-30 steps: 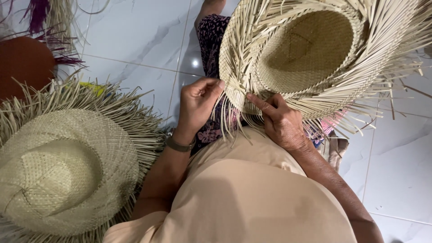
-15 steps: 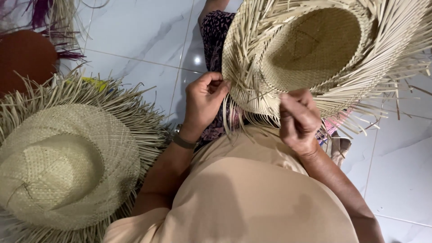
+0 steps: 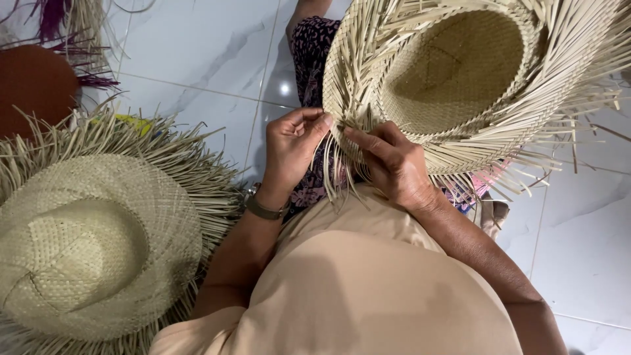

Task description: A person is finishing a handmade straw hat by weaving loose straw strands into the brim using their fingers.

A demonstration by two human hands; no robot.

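Observation:
A half-woven straw hat [image 3: 460, 72] rests upside down on my lap, its hollow crown facing up and loose straw strands sticking out all round the brim. My left hand [image 3: 296, 148] pinches strands at the brim's near-left edge between thumb and fingers. My right hand [image 3: 391, 164] sits just beside it, fingers closed on strands of the same edge, index finger pointing left. A watch [image 3: 263, 208] is on my left wrist.
A second straw hat [image 3: 92, 253] with a frayed unfinished brim lies crown-up on the white tiled floor [image 3: 197, 46] at the left. A dark reddish-brown round object [image 3: 33, 85] with purple strands lies at the top left. My beige garment fills the bottom centre.
My right hand has moved up and left to the brim edge beside my left hand. The hat has shifted slightly to the right and tilted.

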